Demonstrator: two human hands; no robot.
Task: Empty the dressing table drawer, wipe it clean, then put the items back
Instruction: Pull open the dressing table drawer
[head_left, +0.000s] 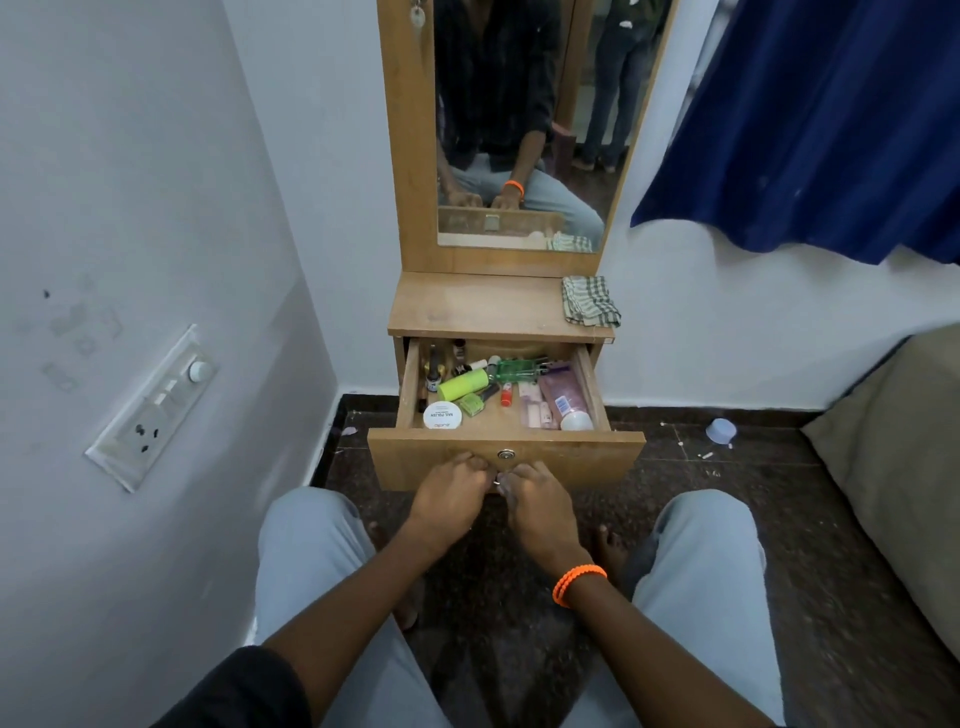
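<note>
The wooden drawer (571, 454) of the dressing table stands pulled out. Inside lie a lime-green bottle (462, 385), a clear green bottle (517, 370), a white round tin (442, 415), a pink tube (563, 397), a red stick (506, 395) and several small bottles. My left hand (449, 499) and my right hand (535, 501) both grip the drawer front's lower edge, fingers curled under it, just below the keyhole (505, 454). A checked cloth (589, 300) lies folded on the table top's right side.
A mirror (519, 130) rises above the table top. A white wall with a switch panel (156, 405) is close on the left. A blue curtain (831, 130) hangs right, a beige mattress (893, 467) sits low right, and a small blue cap (721, 430) lies on the dark floor.
</note>
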